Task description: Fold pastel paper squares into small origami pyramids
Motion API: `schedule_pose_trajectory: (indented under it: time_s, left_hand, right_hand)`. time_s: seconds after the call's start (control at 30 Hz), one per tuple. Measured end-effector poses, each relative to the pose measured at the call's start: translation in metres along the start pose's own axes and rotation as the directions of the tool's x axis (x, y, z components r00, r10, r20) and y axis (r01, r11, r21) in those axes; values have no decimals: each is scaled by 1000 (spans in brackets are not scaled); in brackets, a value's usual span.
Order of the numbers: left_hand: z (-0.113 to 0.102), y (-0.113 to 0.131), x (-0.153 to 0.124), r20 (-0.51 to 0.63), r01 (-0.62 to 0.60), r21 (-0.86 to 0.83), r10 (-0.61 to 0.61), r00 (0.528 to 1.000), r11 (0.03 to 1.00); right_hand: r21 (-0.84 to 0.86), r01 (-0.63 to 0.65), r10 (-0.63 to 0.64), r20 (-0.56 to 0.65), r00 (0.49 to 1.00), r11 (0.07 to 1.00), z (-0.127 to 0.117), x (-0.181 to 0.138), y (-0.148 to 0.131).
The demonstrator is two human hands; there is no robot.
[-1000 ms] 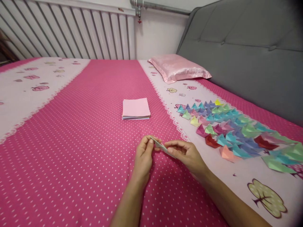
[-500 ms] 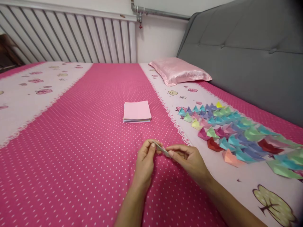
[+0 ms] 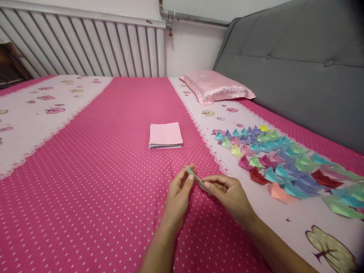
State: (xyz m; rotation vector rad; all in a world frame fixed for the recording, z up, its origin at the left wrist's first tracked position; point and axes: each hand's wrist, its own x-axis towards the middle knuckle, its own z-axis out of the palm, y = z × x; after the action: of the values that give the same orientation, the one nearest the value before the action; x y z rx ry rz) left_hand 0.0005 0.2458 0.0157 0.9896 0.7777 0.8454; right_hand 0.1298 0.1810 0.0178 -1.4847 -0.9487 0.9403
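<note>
A small folded piece of pale green paper point(image 3: 198, 179) is held slanting between my two hands, seen nearly edge-on. My left hand point(image 3: 179, 191) pinches its upper left end, thumb on the near side and fingers behind. With thumb and fingertips, my right hand point(image 3: 227, 189) grips the lower right end. Beyond my hands lies a stack of square paper sheets point(image 3: 165, 134), a pink one on top. To the right, several rows of folded paper boats point(image 3: 273, 173) in many colours stand on the bedspread.
The bed has a pink dotted bedspread point(image 3: 113, 182) with white printed bands. A pink satin pillow point(image 3: 217, 86) lies at the back right, against a grey padded headboard point(image 3: 295, 57). A white radiator point(image 3: 85, 41) and a pipe point(image 3: 196, 18) line the far wall.
My left hand has shifted slightly right, and its fingers have loosened and straightened a little behind the paper. More of the paper's upper end shows. The view has shifted slightly.
</note>
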Motion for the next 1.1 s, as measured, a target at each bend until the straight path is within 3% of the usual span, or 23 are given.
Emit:
schedule_pose_trajectory:
  time_s: [0.57,0.83,1.1]
  left_hand:
    - [2,-9,0,18,66,-34,-65,998,997]
    - [3,-6,-2,-35,108,-115,-113,993,988]
    - [0,-8,0,-14,132,-205,-138,990,970]
  right_hand:
    - [-173,147,-155,-37,987,974,5,-2,-1]
    - [-193,215,-225,-28,974,957,7,-3,-2]
    - [-166,217,-223,-15,975,962,5,-2,-3]
